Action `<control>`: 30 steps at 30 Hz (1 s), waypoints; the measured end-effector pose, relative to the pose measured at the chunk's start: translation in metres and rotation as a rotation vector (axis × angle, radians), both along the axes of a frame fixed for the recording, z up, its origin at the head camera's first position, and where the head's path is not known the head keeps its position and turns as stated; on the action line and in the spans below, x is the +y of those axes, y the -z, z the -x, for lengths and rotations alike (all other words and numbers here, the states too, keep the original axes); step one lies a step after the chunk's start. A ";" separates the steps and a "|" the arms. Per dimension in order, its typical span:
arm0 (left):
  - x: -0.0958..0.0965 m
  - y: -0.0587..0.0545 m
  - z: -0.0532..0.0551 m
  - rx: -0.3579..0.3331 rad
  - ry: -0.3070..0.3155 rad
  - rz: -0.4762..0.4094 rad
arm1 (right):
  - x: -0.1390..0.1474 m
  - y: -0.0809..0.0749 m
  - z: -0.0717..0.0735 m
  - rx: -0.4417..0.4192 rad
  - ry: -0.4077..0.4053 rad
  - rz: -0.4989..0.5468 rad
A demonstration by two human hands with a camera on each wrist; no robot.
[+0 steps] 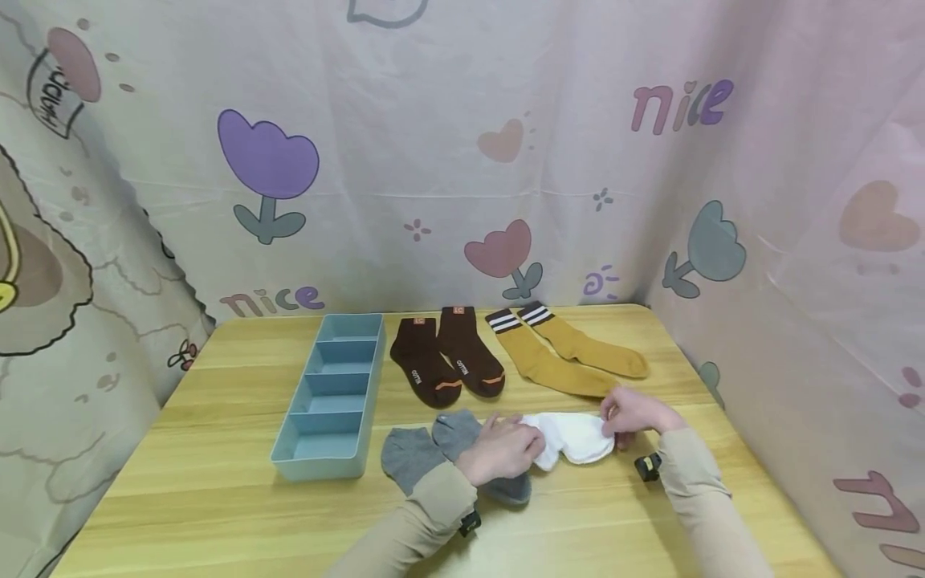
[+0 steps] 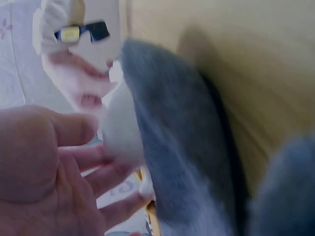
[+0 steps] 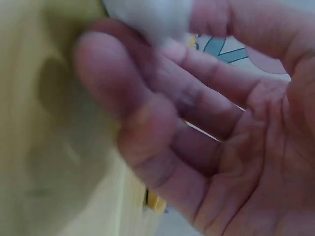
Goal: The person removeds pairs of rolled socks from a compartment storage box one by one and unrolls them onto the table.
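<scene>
White socks [image 1: 578, 437] lie side by side on the table, one partly over the other or touching; I cannot tell which. My right hand [image 1: 636, 413] pinches their right end between thumb and forefinger, and in the right wrist view the white cloth [image 3: 150, 17] sits at the fingertips. My left hand [image 1: 502, 449] reaches over the grey socks [image 1: 410, 459] with its fingers on the left end of the white ones. Seen from the left wrist, those fingers [image 2: 115, 177] are fairly straight against the white cloth [image 2: 120, 128], beside a grey sock [image 2: 172, 132].
Brown socks [image 1: 426, 365] and mustard socks [image 1: 556, 361] with striped cuffs lie behind the hands. On the left stands a blue-grey tray [image 1: 282, 461] divided into several compartments. A printed curtain [image 1: 405, 160] hangs around the wooden table [image 1: 209, 449].
</scene>
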State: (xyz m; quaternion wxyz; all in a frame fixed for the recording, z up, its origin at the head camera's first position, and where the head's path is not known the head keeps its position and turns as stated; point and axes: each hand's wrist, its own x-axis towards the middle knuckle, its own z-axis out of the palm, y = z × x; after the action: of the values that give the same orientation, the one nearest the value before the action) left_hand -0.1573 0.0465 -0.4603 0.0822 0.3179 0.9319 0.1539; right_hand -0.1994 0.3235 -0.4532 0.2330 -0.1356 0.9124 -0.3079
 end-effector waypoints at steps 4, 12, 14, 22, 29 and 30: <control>-0.004 0.001 0.008 -0.010 -0.077 -0.029 | -0.003 0.002 -0.014 -0.083 -0.032 0.025; -0.012 0.012 0.019 0.147 -0.057 -0.139 | -0.013 0.008 -0.028 -0.043 -0.111 0.087; -0.014 0.014 0.021 0.152 -0.049 -0.172 | -0.014 0.011 -0.029 -0.010 -0.133 0.120; -0.022 0.017 0.025 0.050 -0.111 -0.299 | -0.011 0.022 -0.034 0.052 -0.230 0.249; -0.021 0.016 0.023 0.161 -0.207 -0.174 | -0.014 0.023 -0.037 0.017 -0.234 0.258; -0.021 0.016 0.022 0.175 -0.213 -0.159 | -0.014 0.022 -0.038 0.003 -0.232 0.253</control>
State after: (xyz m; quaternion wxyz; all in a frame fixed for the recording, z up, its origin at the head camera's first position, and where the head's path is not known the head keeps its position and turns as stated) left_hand -0.1793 0.0256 -0.4764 -0.0414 0.2347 0.9489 0.2068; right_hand -0.1617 0.3092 -0.4753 0.2465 -0.2686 0.8451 -0.3910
